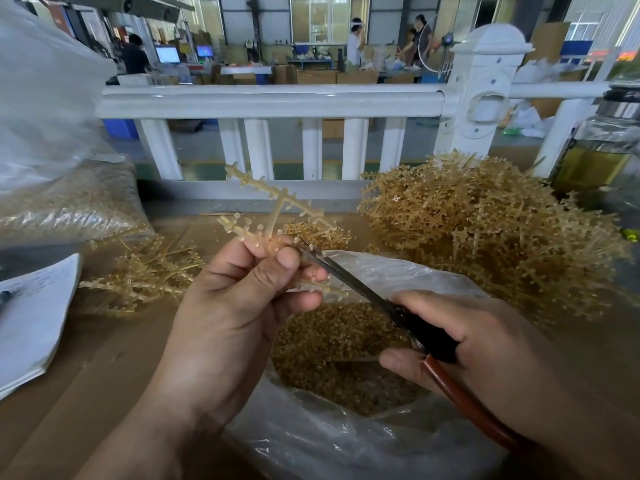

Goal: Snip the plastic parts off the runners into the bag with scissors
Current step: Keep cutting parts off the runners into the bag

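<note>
My left hand [235, 306] pinches a pale yellow branched runner [277, 206] between thumb and fingers, holding it tilted above the bag. Small round parts hang along its arms. My right hand [464, 344] grips scissors [349, 275] with a black and brown handle. The blades point up and left, their tips at the runner just beside my left thumb. Below both hands lies a clear plastic bag [346, 441], its mouth open, with a heap of small tan cut parts [332, 341] inside.
A big pile of uncut runners [491, 226] fills the right of the cardboard-covered table. A smaller heap of runners [145, 275] lies at the left, beside papers [31, 320]. A filled bag [69, 199] stands far left, a glass jar [599, 147] far right, a white railing [277, 98] behind.
</note>
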